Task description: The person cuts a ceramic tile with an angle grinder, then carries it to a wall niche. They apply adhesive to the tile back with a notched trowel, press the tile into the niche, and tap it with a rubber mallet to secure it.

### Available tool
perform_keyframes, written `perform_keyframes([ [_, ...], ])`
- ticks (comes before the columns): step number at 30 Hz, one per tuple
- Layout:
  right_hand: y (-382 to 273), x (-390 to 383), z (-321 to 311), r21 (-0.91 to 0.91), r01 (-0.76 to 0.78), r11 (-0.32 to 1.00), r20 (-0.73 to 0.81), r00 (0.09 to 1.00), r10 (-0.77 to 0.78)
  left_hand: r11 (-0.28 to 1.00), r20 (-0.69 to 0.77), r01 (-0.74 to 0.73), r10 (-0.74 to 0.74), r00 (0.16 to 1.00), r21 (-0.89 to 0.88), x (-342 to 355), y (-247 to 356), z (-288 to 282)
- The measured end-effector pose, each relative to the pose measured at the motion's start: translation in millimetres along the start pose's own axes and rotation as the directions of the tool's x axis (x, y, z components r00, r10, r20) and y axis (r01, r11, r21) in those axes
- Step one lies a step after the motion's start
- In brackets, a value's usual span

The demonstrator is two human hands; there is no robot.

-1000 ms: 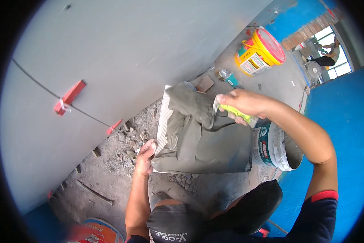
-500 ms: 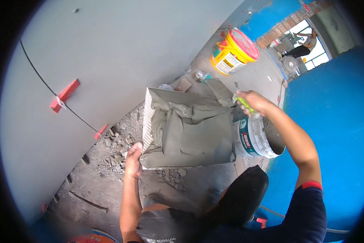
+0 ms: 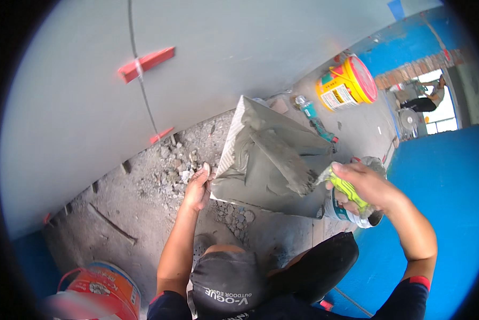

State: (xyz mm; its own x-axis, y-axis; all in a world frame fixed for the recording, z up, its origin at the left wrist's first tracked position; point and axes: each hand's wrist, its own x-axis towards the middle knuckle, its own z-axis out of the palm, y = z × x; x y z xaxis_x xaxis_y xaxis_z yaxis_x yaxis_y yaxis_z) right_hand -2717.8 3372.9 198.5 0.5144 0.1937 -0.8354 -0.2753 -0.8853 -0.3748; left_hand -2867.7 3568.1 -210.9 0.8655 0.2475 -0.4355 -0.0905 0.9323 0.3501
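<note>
My left hand (image 3: 198, 188) grips the left edge of a square tile (image 3: 233, 140), its thumb on top at the near-left corner. Wet grey mortar (image 3: 261, 184) coats nearly the whole upper face, and pale ridged tile shows along the left edge. In my right hand (image 3: 359, 186) is a trowel (image 3: 285, 160), its yellow-green handle wrapped by my fingers. The trowel's mortar-smeared blade lies over the mortar, pointing up and left. Behind my right hand, a white bucket (image 3: 336, 209) is partly hidden.
Large grey panel (image 3: 207, 58) with red wedges (image 3: 146, 64) stands on the left. Rubble (image 3: 178, 165) lies along its foot. A yellow bucket (image 3: 346, 85) and a teal tool (image 3: 317, 120) are beyond the tile. Red bucket (image 3: 103, 288) sits lower left; another person (image 3: 426, 101) is far off.
My right hand has brought the trowel from the tile's far right side onto the mortar. The tile has tilted, and the view has shifted, showing more of the red bucket.
</note>
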Motion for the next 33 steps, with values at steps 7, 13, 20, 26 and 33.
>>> perform_keyframes([
  [7, -32, 31, 26, -0.306, 0.141, 0.942, 0.005, 0.989, -0.146, 0.986, 0.057, -0.016, 0.006, 0.998, 0.164, -46, -3, -47],
  [13, -36, 61, 74, -0.344, 0.178, 0.922, 0.149, 0.980, -0.133, 0.990, -0.068, 0.016, -0.006, 0.998, 0.140, -79, -10, -78],
  [20, -55, 100, 111, -0.099, 0.131, 0.986, 0.415, 0.906, -0.079, 0.985, -0.046, 0.043, -0.036, 0.998, 0.166, -88, -21, -75],
  [26, -81, 56, 78, -0.132, 0.156, 0.979, 0.346, 0.933, -0.102, 0.986, -0.096, 0.060, -0.045, 0.994, 0.158, -99, -24, -87],
  [33, -20, 48, 100, -0.355, 0.159, 0.921, 0.274, 0.960, -0.060, 0.989, -0.128, 0.089, -0.074, 0.989, 0.119, -123, -25, -97],
])
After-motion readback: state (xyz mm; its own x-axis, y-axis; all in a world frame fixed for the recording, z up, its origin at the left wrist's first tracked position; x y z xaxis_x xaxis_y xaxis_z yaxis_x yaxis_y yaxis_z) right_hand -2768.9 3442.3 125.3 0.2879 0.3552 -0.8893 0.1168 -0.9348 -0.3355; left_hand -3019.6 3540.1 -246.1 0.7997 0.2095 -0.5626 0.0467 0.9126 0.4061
